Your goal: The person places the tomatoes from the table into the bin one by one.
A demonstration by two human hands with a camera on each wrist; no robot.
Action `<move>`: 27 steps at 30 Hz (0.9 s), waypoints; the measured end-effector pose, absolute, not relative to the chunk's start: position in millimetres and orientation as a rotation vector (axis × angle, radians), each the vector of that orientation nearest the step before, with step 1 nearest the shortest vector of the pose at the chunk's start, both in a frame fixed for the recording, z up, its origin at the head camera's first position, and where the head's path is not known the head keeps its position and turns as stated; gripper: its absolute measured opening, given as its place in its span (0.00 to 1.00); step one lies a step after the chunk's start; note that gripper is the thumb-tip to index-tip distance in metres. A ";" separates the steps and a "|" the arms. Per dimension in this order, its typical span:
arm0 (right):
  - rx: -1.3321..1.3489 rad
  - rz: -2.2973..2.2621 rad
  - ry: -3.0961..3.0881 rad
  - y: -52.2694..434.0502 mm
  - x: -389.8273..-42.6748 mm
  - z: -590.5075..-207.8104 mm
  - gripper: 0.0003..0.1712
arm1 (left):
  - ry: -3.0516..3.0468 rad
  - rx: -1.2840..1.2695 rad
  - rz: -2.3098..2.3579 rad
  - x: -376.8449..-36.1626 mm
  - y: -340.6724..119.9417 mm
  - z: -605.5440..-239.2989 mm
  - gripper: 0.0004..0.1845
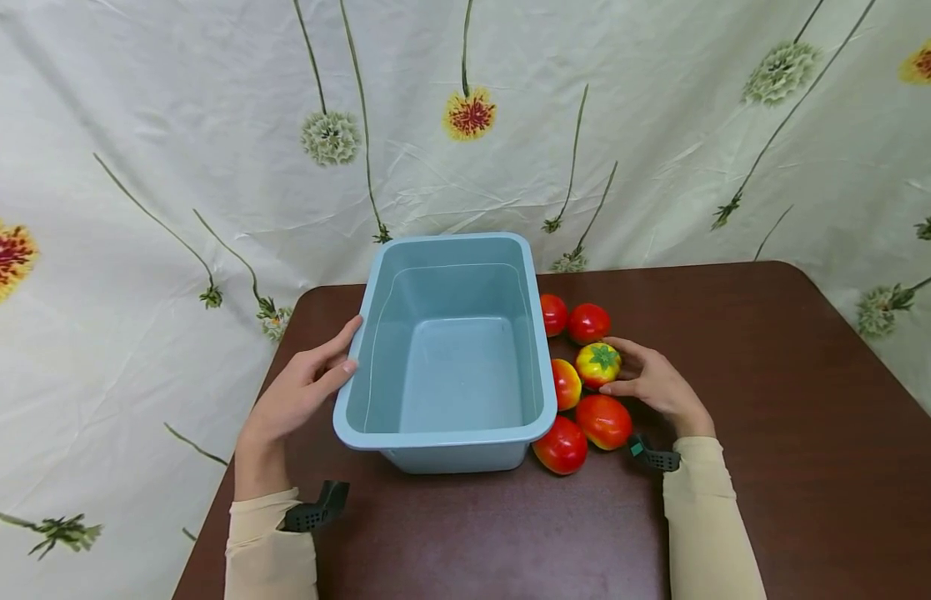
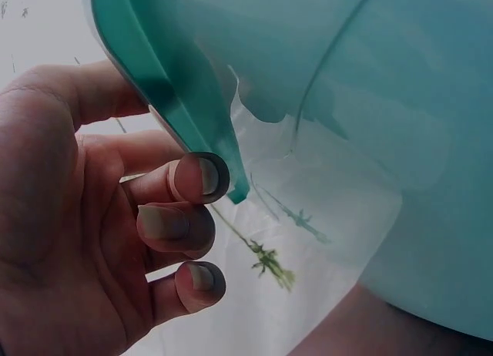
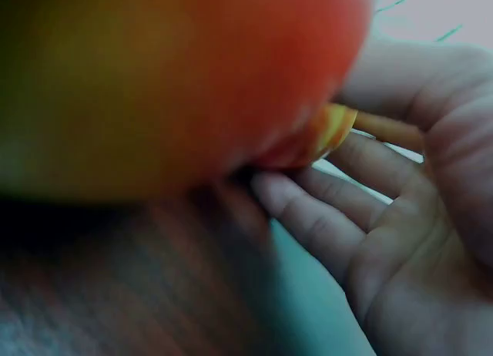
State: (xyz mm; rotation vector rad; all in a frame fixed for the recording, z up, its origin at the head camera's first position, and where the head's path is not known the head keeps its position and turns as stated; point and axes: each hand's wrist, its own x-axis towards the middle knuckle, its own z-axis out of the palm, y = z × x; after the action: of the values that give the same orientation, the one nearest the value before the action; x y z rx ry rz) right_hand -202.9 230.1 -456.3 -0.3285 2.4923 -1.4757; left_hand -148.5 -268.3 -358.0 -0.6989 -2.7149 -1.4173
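A light blue plastic tub (image 1: 465,437) stands on the dark brown table. At its left rim, my left hand (image 1: 303,387) grips the edge, and in the left wrist view curled fingers (image 2: 200,179) show just under the rim (image 2: 162,86). On the tub's right side, my right hand (image 1: 656,383) holds a yellow-red tomato (image 1: 591,371) with a green star-shaped top, thumb and fingers on either side of it. In the right wrist view a large blurred red-yellow tomato (image 3: 192,86) hides part of the right hand (image 3: 385,217).
Several red tomatoes crowd along the tub's right wall: one at the back (image 1: 588,323), one in front (image 1: 603,422), one at the near corner (image 1: 561,447). A red-yellow tomato (image 1: 565,385) sits against the tub. Behind the table (image 1: 773,417) hangs a flowered white cloth (image 1: 660,167).
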 end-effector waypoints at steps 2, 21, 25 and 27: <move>-0.302 -1.552 2.452 231.3 -202.4 -459.8 0.44 | -2.712 -0.698 -1.427 -148.2 -268.0 -357.7 0.32; -0.244 -1.786 2.392 229.8 -198.7 -443.0 0.40 | -2.729 -0.666 -1.427 -148.4 -266.2 -355.2 0.31; -0.265 -1.737 2.431 225.9 -198.0 -433.7 0.40 | -2.739 -0.654 -1.418 -147.9 -265.6 -354.5 0.31; -0.290 -1.724 2.445 223.8 -197.3 -428.9 0.41 | -2.741 -0.650 -1.420 -147.5 -265.4 -354.3 0.31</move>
State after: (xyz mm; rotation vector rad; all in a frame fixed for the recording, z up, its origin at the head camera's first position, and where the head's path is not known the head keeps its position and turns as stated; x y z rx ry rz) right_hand -197.3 223.8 -428.9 -0.2901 2.4451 -1.7244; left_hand -147.5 -265.4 -354.3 -0.6500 -2.7406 -1.4198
